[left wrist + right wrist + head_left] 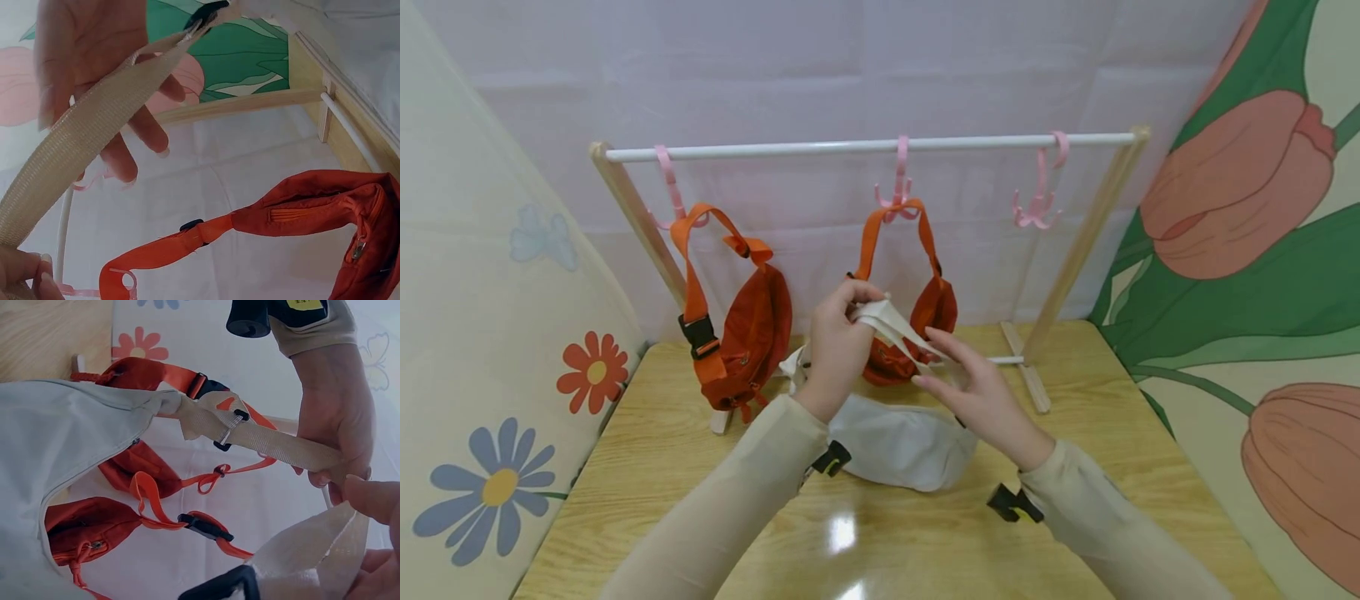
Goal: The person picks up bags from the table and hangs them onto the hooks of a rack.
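Observation:
My left hand (841, 346) pinches the off-white strap of a pale grey waist bag (902, 446), in front of the rack. From that hand the strap (81, 134) runs across to my right hand (981, 396), whose fingers lie loosely spread beside and behind it in the left wrist view. Below both hands hangs the bag body; whether it touches the table cannot be told. A black strap slider (231, 430) shows near the bag's end. Behind the hands, an orange-red waist bag (934, 312) hangs from the middle pink hook (897, 196).
Another orange-red waist bag (748, 333) hangs from the left pink hook (668, 179). On the right, a pink hook (1037, 200) hangs from the white rail (805, 149). Wooden rack posts (1086, 242) stand on the wood-grain table (1097, 467), with patterned cloth on both sides.

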Demonstrator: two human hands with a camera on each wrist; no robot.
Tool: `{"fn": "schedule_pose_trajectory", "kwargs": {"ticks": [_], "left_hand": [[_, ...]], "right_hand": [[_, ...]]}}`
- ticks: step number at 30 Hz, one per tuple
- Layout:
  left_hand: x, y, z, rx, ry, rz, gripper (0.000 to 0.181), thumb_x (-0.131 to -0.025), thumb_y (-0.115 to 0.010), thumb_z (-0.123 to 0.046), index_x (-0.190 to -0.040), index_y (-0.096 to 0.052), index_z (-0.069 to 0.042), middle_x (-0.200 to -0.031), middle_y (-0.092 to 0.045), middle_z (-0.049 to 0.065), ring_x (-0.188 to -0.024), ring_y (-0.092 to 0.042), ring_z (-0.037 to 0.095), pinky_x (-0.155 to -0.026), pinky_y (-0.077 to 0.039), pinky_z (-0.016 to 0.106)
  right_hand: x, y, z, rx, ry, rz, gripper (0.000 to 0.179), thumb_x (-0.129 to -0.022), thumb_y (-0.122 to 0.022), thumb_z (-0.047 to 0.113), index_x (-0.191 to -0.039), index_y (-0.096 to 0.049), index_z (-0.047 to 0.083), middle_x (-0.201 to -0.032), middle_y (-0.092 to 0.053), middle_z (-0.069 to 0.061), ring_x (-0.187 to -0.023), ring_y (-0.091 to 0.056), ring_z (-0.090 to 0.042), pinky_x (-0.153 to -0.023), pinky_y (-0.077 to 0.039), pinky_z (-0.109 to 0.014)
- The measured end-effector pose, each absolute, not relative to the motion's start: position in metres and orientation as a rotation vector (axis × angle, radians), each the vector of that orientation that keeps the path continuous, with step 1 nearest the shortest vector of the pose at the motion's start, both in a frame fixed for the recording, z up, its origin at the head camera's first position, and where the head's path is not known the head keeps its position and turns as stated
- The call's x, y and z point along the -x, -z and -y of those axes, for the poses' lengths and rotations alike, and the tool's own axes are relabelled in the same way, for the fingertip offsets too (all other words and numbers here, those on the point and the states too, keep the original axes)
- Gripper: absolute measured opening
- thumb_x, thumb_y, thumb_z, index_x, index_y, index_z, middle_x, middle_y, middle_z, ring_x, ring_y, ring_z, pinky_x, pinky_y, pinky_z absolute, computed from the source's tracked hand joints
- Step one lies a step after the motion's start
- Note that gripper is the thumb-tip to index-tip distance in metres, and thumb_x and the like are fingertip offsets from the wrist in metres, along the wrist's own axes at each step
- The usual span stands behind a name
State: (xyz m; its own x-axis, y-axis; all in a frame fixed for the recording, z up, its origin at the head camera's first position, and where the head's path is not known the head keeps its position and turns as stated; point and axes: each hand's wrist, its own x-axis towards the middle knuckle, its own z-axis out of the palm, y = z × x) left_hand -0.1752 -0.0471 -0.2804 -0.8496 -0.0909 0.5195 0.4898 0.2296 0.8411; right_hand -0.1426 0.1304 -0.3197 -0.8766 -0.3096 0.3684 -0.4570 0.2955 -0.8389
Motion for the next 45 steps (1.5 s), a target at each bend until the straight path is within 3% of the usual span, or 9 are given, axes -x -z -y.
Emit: {"fn": "schedule_pose_trajectory", "kwargs": {"ticks": [5, 8, 12, 18, 26, 32, 37, 41, 45], "left_hand": [[0.175, 0.279, 0.045, 0.338, 1.446, 2.100, 0.008, -0.086, -0.065, 0.006, -0.085, -0.067, -0.001, -0.083, -0.068, 0.010, -0.054, -0.047, 0.018, -0.051, -0.041, 0.027], [0.174, 0.278, 0.042, 0.312, 1.336, 2.157, 0.008, -0.084, -0.067, 0.005, -0.084, -0.067, -0.003, -0.081, -0.070, 0.008, -0.059, -0.054, 0.020, -0.072, -0.042, 0.036], [0.173, 0.276, 0.039, 0.300, 1.270, 2.237, 0.016, -0.079, -0.065, 0.009, -0.086, -0.068, -0.005, -0.082, -0.070, 0.007, -0.068, -0.059, 0.022, -0.091, -0.032, 0.048], [0.172, 0.273, 0.038, 0.330, 1.236, 2.285, 0.020, -0.076, -0.066, 0.011, -0.087, -0.070, -0.006, -0.082, -0.071, 0.005, -0.070, -0.060, 0.021, -0.087, -0.033, 0.048], [0.173, 0.278, 0.042, 0.508, 1.093, 2.349, 0.021, -0.079, -0.073, 0.006, -0.096, -0.073, -0.008, -0.092, -0.073, 0.004, -0.079, -0.066, 0.018, -0.086, -0.040, 0.045], [0.174, 0.280, 0.045, 0.663, 1.081, 2.372, 0.030, -0.082, -0.071, 0.006, -0.110, -0.073, -0.007, -0.104, -0.072, 0.006, -0.086, -0.065, 0.019, -0.086, -0.044, 0.040], [0.173, 0.283, 0.048, 0.710, 1.106, 2.403, 0.030, -0.088, -0.070, -0.002, -0.117, -0.071, -0.007, -0.108, -0.071, 0.008, -0.088, -0.065, 0.018, -0.078, -0.052, 0.036], [0.172, 0.287, 0.052, 0.741, 1.094, 2.450, 0.030, -0.090, -0.069, -0.007, -0.120, -0.070, -0.010, -0.108, -0.071, 0.005, -0.092, -0.066, 0.018, -0.085, -0.045, 0.041], [0.172, 0.291, 0.056, 0.787, 1.044, 2.474, 0.026, -0.092, -0.067, -0.012, -0.118, -0.072, -0.014, -0.095, -0.071, 0.000, -0.082, -0.063, 0.014, -0.077, -0.037, 0.040]], "right_hand": [[0.145, 0.317, -0.123, -0.817, -1.678, 2.329, 0.054, -0.085, -0.068, -0.009, -0.136, -0.047, -0.011, -0.120, -0.061, -0.024, -0.106, -0.060, -0.036, -0.092, -0.049, -0.044], [0.146, 0.314, -0.120, -0.820, -1.612, 2.331, 0.052, -0.086, -0.067, -0.008, -0.135, -0.049, -0.011, -0.120, -0.062, -0.023, -0.104, -0.061, -0.034, -0.091, -0.049, -0.044], [0.148, 0.309, -0.119, -0.809, -1.514, 2.325, 0.048, -0.087, -0.067, -0.008, -0.132, -0.051, -0.011, -0.116, -0.065, -0.023, -0.097, -0.064, -0.033, -0.084, -0.053, -0.042], [0.152, 0.302, -0.122, -0.781, -1.423, 2.316, 0.037, -0.092, -0.059, -0.008, -0.129, -0.056, -0.008, -0.099, -0.067, -0.018, -0.074, -0.061, -0.020, -0.064, -0.051, -0.028], [0.160, 0.294, -0.134, -0.802, -1.303, 2.310, 0.028, -0.095, -0.055, -0.007, -0.122, -0.062, -0.009, -0.086, -0.069, -0.016, -0.055, -0.050, -0.013, -0.055, -0.045, -0.023], [0.163, 0.289, -0.139, -0.744, -1.316, 2.309, 0.026, -0.096, -0.054, -0.007, -0.120, -0.064, -0.010, -0.087, -0.070, -0.018, -0.063, -0.060, -0.019, -0.055, -0.045, -0.023], [0.166, 0.288, -0.145, -0.705, -1.382, 2.250, 0.025, -0.096, -0.050, -0.010, -0.118, -0.063, -0.013, -0.088, -0.069, -0.022, -0.066, -0.062, -0.019, -0.055, -0.046, -0.021], [0.168, 0.289, -0.152, -0.678, -1.411, 2.215, 0.025, -0.096, -0.049, -0.010, -0.116, -0.063, -0.013, -0.095, -0.069, -0.025, -0.068, -0.065, -0.013, -0.061, -0.052, -0.020], [0.170, 0.291, -0.159, -0.661, -1.409, 2.219, 0.024, -0.097, -0.048, -0.010, -0.115, -0.064, -0.011, -0.087, -0.068, -0.023, -0.061, -0.061, -0.007, -0.056, -0.051, -0.020]]}}
